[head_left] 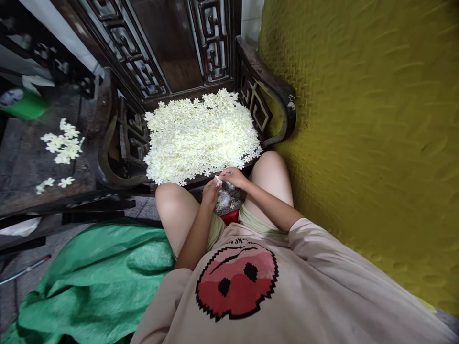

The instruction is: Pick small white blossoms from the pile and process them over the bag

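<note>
Centre of frame, just below the chair seat: left hand [211,190] and right hand [234,177] meeting fingertip to fingertip, both pinched narrow on one small white flower piece [218,180] held between them above the gap between bare knees. Just above the hands: big heap of pale cream flower pieces [202,136] covering the seat of a dark carved wooden chair [267,93], front edge of heap near the knuckles. Left of frame: small scatter of the same flowers [62,145] on a dark table top [25,165]; green container [23,105] in upper left. Lower left: green woven sack [96,274] spread on the floor. Right half: yellow textured wall [373,134]. Bottom: pink T-shirt with red face print [236,282].
</note>
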### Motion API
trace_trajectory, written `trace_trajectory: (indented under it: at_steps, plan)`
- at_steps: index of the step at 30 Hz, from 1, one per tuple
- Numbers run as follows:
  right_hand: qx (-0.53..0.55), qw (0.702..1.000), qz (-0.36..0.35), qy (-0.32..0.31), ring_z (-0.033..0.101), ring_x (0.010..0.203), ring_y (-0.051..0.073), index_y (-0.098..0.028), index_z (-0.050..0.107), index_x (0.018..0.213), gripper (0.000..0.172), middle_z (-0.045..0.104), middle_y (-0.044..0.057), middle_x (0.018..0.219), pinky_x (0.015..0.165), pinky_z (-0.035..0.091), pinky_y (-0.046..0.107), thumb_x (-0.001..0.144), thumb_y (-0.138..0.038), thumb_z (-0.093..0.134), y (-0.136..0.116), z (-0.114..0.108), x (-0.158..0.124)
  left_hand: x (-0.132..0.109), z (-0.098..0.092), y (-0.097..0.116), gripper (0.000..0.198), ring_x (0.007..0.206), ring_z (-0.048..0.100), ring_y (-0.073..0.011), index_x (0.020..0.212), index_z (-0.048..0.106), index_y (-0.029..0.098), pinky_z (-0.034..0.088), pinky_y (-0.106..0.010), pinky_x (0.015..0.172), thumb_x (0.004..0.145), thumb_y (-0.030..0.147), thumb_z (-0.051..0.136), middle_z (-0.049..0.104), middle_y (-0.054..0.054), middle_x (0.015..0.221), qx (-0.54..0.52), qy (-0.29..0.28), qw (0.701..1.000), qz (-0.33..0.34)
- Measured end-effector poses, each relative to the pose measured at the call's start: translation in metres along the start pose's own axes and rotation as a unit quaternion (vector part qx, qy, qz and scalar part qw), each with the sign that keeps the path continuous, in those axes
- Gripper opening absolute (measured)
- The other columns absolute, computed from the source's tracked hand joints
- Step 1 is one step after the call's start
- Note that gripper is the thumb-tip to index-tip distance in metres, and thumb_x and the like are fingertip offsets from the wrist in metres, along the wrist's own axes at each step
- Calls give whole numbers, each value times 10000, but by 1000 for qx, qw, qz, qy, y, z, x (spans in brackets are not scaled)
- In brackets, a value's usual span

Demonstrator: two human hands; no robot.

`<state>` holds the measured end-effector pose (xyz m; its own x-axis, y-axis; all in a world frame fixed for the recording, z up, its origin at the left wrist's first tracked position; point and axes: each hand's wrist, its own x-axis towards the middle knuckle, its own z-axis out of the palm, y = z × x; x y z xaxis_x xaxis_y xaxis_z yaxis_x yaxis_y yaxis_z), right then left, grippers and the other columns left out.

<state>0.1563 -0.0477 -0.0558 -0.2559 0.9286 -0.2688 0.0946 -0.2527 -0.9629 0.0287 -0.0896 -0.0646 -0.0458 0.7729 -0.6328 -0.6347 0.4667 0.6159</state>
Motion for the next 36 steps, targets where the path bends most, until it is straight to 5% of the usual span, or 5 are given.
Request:
trace_trajectory:
  at_steps: [5,11,26,31,36]
  plan:
    - [-16,1000,-3,-3,438,538,91,-117,710,732,380,514,-31,534,554,332,234,552,-450,755,-2,2,-1,0,-1,1,236,551,547,-45,704,613,141,438,-182,623,620,267,794,611,27,611,0,8,1000,16]
    - [12,1000,-1,-6,532,632,132,-125,714,681,379,635,33,654,602,388,253,526,-466,769,-7,1,-1,1,-3,0,228,572,548,-47,698,618,138,430,-194,660,639,281,785,619,18,633,-29,-15,999,8]
    - [79,986,122,77,441,505,75,-135,715,773,355,651,29,723,393,261,197,565,-418,765,-15,-4,-3,2,-2,1,207,585,553,-54,719,580,164,452,-184,649,681,256,762,594,30,635,-81,-5,997,-3]
    - [81,970,83,212,453,516,80,-124,710,860,383,658,48,782,439,339,213,620,-422,732,-20,-49,22,1,-5,1,185,610,550,-55,708,576,167,447,-188,681,691,222,752,595,29,660,-89,11,996,-11]
    - [-8,906,-102,410,554,768,146,-122,652,1049,447,622,66,881,658,461,274,766,-463,601,-29,-131,76,-2,-6,2,175,610,538,-52,695,580,163,432,-187,688,695,212,748,591,29,661,-88,18,996,-14]
